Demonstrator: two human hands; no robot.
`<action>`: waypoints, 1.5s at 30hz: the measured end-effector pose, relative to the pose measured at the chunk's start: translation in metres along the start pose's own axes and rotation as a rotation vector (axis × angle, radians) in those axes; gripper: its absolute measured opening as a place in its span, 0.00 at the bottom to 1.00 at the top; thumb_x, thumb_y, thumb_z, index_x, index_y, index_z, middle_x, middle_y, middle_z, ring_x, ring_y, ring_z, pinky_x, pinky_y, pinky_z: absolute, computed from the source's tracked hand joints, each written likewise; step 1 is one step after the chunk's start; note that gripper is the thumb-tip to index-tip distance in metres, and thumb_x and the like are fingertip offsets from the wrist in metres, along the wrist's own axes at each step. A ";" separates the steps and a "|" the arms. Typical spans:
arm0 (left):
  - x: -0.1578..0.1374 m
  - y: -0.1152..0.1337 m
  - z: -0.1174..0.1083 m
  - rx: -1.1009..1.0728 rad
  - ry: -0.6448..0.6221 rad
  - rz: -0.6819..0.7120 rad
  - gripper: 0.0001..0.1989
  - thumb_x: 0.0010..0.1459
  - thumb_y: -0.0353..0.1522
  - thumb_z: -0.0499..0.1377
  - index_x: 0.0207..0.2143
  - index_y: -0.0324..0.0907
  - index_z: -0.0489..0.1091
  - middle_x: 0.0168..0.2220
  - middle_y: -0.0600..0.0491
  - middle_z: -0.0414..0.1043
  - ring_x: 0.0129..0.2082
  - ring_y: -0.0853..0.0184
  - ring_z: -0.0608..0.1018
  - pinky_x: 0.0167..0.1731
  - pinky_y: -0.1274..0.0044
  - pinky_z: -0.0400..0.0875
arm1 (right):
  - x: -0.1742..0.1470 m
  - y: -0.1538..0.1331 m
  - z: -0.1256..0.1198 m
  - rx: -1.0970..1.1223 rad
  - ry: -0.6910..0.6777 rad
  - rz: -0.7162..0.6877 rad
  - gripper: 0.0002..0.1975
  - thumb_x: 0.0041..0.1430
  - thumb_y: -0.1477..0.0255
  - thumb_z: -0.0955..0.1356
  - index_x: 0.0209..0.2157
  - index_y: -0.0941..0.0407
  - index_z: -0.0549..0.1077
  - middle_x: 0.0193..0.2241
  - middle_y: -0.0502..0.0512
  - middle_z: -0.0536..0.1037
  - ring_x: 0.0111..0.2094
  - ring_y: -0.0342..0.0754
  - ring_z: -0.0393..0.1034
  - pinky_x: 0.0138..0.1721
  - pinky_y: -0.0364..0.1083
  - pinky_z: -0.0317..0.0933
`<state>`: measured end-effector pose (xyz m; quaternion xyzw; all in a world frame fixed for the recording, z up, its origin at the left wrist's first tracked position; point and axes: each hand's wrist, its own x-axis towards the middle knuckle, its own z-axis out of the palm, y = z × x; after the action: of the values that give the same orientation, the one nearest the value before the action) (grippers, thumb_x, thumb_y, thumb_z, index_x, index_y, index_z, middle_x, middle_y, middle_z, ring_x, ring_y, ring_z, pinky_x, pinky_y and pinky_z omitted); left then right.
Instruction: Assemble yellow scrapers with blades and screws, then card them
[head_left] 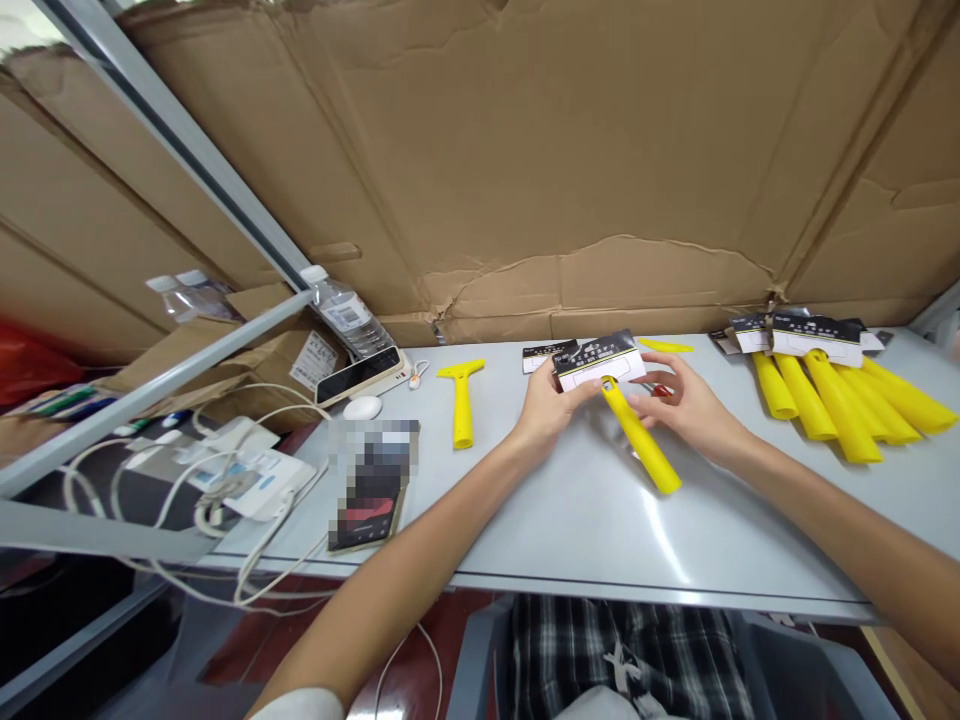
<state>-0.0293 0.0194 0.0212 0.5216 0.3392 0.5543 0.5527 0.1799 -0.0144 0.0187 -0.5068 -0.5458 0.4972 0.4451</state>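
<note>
A black-and-white printed card [600, 362] is between my two hands above the table. A yellow scraper handle [643, 440] hangs down through the card's hole, tilted to the right. My left hand [546, 402] is closed on the card's left side, thumb in front by the hole. My right hand [688, 408] curls round the right edge of the card, its thumb beside the handle. A small red part shows by its fingers, too hidden to name. Beyond the hands lie another printed card [534, 358] and a yellow piece [666, 346].
A T-shaped yellow scraper [463, 405] lies left of my hands. Several carded yellow scrapers [844, 405] are piled at the right. A phone [373, 490], white cables [259, 545] and a plastic bottle [351, 315] are on the left. Cardboard [562, 150] stands behind the table [570, 530].
</note>
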 end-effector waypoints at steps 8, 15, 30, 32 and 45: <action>0.002 -0.005 -0.003 -0.091 0.013 -0.004 0.26 0.45 0.36 0.78 0.46 0.42 0.74 0.49 0.45 0.82 0.49 0.55 0.82 0.57 0.60 0.71 | -0.005 -0.003 0.001 0.011 0.015 0.058 0.51 0.48 0.53 0.79 0.68 0.46 0.54 0.59 0.60 0.69 0.46 0.46 0.76 0.45 0.47 0.79; 0.004 -0.011 -0.001 -0.198 0.054 -0.025 0.25 0.43 0.34 0.78 0.43 0.40 0.74 0.48 0.45 0.82 0.49 0.58 0.81 0.58 0.60 0.70 | -0.006 -0.003 0.004 0.005 -0.102 0.064 0.53 0.48 0.54 0.79 0.68 0.48 0.51 0.49 0.59 0.75 0.43 0.47 0.77 0.45 0.49 0.77; 0.008 0.006 -0.009 -0.058 0.169 -0.279 0.36 0.33 0.18 0.72 0.48 0.43 0.74 0.59 0.46 0.71 0.51 0.58 0.78 0.50 0.67 0.74 | -0.003 0.003 -0.002 -0.052 -0.244 0.055 0.57 0.50 0.61 0.77 0.72 0.45 0.43 0.37 0.50 0.72 0.36 0.45 0.76 0.40 0.46 0.74; 0.010 0.008 -0.012 -0.010 0.095 -0.302 0.34 0.33 0.19 0.72 0.47 0.42 0.75 0.56 0.46 0.74 0.51 0.59 0.78 0.51 0.68 0.72 | -0.004 0.002 -0.003 -0.088 -0.239 0.038 0.55 0.50 0.63 0.77 0.72 0.46 0.45 0.36 0.50 0.71 0.35 0.44 0.75 0.39 0.44 0.74; 0.014 0.003 -0.019 -0.039 -0.103 -0.319 0.35 0.40 0.29 0.77 0.52 0.41 0.74 0.43 0.47 0.81 0.38 0.62 0.82 0.43 0.67 0.75 | 0.000 0.005 -0.007 -0.162 -0.375 0.047 0.30 0.57 0.55 0.72 0.52 0.63 0.72 0.45 0.60 0.75 0.37 0.41 0.72 0.39 0.41 0.72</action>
<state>-0.0456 0.0363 0.0228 0.4781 0.3779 0.4385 0.6606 0.1878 -0.0133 0.0148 -0.4520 -0.6454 0.5476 0.2817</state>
